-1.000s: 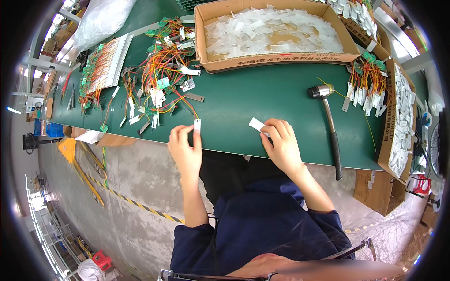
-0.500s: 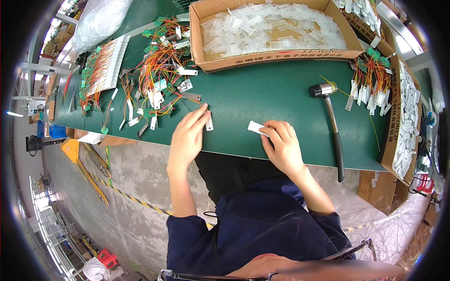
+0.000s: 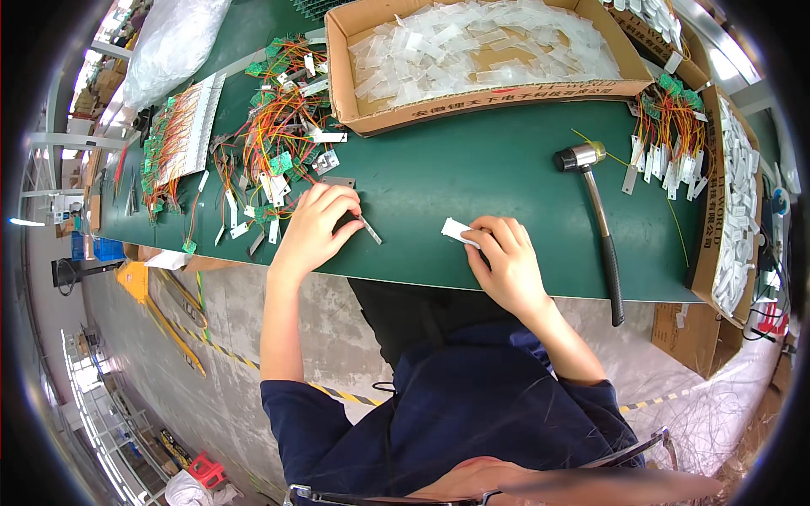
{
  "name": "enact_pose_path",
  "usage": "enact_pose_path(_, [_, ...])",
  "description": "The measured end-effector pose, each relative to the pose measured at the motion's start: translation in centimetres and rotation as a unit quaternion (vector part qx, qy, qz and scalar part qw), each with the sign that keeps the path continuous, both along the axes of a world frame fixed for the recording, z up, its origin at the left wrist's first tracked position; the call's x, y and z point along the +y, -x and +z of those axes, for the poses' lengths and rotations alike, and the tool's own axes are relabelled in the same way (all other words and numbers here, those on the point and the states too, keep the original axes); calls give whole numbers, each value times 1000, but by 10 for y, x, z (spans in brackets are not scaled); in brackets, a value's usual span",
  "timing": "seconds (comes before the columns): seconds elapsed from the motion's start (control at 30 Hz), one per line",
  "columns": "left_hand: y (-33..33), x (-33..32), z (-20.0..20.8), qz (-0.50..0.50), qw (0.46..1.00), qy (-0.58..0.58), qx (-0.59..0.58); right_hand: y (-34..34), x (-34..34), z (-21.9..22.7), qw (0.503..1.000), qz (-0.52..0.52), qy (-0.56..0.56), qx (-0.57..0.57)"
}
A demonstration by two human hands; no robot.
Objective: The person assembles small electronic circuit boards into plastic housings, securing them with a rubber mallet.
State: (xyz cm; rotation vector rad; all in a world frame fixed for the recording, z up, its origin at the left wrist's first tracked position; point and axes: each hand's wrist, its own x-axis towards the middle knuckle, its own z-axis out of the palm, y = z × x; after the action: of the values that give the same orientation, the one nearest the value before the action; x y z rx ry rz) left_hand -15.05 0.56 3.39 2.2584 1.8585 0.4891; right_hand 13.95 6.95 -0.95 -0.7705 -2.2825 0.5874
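One small strip (image 3: 371, 231) in the left hand (image 3: 315, 228), more slanted than before

The fingers (image 3: 496, 226) of the right hand (image 3: 513, 268) cover the near end of a white piece (image 3: 456, 229), while those of the left hand (image 3: 310, 236) appear to hide the upper end of a thin strip (image 3: 372, 232). In the wire tangle (image 3: 268, 126), leads overlap too densely to trace, and details on its green boards (image 3: 280, 163) are too small to tell. The upper edge crops the plastic bag (image 3: 173, 51) and the cardboard box (image 3: 506, 98); the tabletop (image 3: 489, 169) hides part of the carton (image 3: 688, 333) below.
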Motion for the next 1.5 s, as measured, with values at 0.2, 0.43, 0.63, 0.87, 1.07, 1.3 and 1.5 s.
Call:
enact_pose_path(0.2, [-13,6,-5,-15,991,-25,-132,2,-1,3,999,9,22,22])
enact_pose_path(0.43, [-65,16,-3,25,964,91,-250,1,-2,5,998,2,51,37])
enact_pose_path(0.63, [-89,22,-8,58,967,92,-229,1,-2,3,998,-2,46,42])
enact_pose_path(0.87, [-102,20,-14,87,967,74,-229,-1,-2,1,999,14,37,31])
enact_pose_path(1.07, [-105,17,-10,74,985,51,-148,-3,-3,-1,999,11,16,25])
enact_pose_path(1.3, [-112,14,-14,69,992,-71,-84,-3,-3,-1,998,8,-66,-19])
enact_pose_path(1.5, [-113,4,-26,26,991,-129,-14,-3,-1,2,994,16,-94,-46])
